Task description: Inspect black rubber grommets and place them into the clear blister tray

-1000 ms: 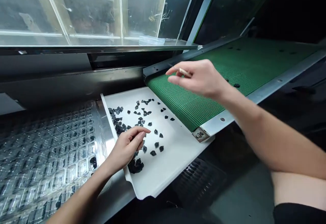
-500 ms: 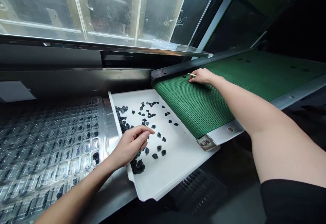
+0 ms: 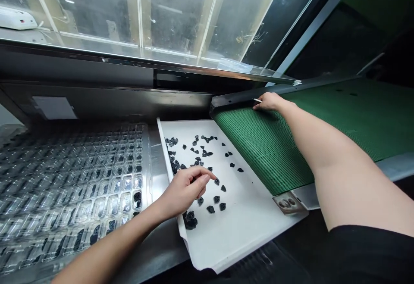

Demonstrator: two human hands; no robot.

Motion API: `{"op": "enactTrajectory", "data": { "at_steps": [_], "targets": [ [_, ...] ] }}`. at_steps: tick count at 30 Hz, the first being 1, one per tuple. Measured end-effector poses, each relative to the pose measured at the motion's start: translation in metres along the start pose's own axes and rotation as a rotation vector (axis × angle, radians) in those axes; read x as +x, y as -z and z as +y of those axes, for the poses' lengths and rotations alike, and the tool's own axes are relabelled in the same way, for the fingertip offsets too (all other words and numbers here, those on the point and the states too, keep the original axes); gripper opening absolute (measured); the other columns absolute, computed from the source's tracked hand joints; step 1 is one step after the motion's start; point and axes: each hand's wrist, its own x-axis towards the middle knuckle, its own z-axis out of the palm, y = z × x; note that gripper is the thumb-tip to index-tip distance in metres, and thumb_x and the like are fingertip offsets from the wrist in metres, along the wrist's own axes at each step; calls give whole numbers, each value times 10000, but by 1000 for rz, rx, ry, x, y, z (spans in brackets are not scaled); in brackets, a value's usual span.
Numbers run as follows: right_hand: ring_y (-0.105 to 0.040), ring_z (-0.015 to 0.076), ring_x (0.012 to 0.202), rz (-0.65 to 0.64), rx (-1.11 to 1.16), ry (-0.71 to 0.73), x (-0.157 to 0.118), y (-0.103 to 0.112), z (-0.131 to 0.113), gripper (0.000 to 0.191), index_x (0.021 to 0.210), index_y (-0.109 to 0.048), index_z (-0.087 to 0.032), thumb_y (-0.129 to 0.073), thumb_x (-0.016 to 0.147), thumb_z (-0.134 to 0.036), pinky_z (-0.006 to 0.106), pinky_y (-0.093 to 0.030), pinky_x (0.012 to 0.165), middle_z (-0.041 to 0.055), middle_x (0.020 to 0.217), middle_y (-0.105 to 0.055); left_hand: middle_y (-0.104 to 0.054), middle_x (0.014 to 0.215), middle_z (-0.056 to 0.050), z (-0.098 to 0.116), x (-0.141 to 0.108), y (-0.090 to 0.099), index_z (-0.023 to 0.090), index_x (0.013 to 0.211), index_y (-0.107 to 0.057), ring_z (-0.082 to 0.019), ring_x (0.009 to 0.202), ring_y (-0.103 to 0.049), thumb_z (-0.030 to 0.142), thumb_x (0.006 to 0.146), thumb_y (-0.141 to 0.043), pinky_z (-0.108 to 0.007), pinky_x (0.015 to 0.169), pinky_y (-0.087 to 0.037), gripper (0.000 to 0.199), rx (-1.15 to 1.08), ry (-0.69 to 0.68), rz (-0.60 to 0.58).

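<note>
Viewing by the head camera, I record the right hand (image 3: 270, 102) at the far side of the green belt (image 3: 255, 146), close to the dark rail (image 3: 237, 98). Its grip is narrow, thumb and fingers closed on a slim pale stick (image 3: 258, 100), which points toward the rail. I cannot determine whether the fingertips touch the belt, nor whether the stick's tip bears on anything.

I find the left hand (image 3: 184, 189) over the left edge of the white tray (image 3: 239, 236), its index finger reaching out above the thumb and the other fingers curled. The gap there is small; I cannot tell whether anything is held. The index tip is just beside one of the black parts (image 3: 211, 209).

These parts lie on the tray: crowded along its left wall, scattered singly across the middle, with a small heap below the left wrist. The tray's right side meets the near end of the belt.

Left of the tray I note a clear tray (image 3: 148, 163) of many compartments, a number containing black pieces; blur prevents a count. Two dark spots show far along the belt, too indistinct to identify.
</note>
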Motion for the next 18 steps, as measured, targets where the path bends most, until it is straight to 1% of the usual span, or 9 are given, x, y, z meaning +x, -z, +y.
{"op": "enactTrajectory", "data": {
  "at_steps": [4,7,9,11,13,15,17,18],
  "targets": [
    [-614,106,669,-34,2,-76,3,-4,3,315,960,-684,-154,-696,1101,-435,230,-556,643,-10,821,-639,-525,664,20,-3,1,0,180,1139,-750,-133,614,-465,452,1091,-594,-283,585,-333,318,-25,-22,-3],
    [-558,91,599,-73,6,-160,10,0,1,355,894,-659,-155,-706,1094,-445,212,-512,587,-32,753,-598,-519,658,22,-4,2,0,171,1140,-746,-130,609,-459,454,1087,-599,-282,582,-333,323,-45,-33,-4],
    [-497,78,538,-90,21,-207,16,4,-5,393,843,-637,-153,-723,1080,-455,203,-464,544,-55,694,-552,-510,650,26,-5,3,0,165,1141,-741,-125,598,-450,456,1083,-607,-277,574,-322,325,-78,-43,-2],
    [-455,80,503,-88,58,-228,19,10,-18,426,786,-636,-159,-762,1040,-477,215,-406,523,-66,633,-521,-501,644,33,-5,4,1,159,1147,-732,-116,583,-432,453,1079,-620,-271,566,-315,321,-118,-56,5],
    [-471,99,518,-67,123,-213,17,14,-41,422,755,-673,-168,-816,969,-502,249,-370,536,-48,599,-545,-486,623,48,-4,5,2,154,1168,-716,-107,566,-407,445,1072,-645,-261,553,-304,314,-162,-73,9],
    [-517,120,565,-51,210,-171,3,17,-77,402,794,-736,-169,-849,904,-539,275,-365,562,-17,625,-611,-473,594,64,-4,5,3,153,1203,-697,-99,549,-388,445,1057,-682,-246,536,-289,326,-212,-87,11],
    [-534,125,603,-79,325,-91,-23,19,-122,421,904,-781,-190,-835,891,-608,269,-371,571,-21,689,-652,-473,578,75,-4,6,4,158,1223,-684,-93,541,-392,456,1035,-729,-230,522,-280,355,-259,-100,31],
    [-520,123,613,-86,403,-35,-41,19,-145,446,914,-782,-201,-834,876,-642,266,-365,571,-25,702,-646,-473,576,79,-3,6,4,163,1221,-680,-89,537,-397,462,1021,-753,-221,518,-278,367,-278,-104,49]
  ]
}}
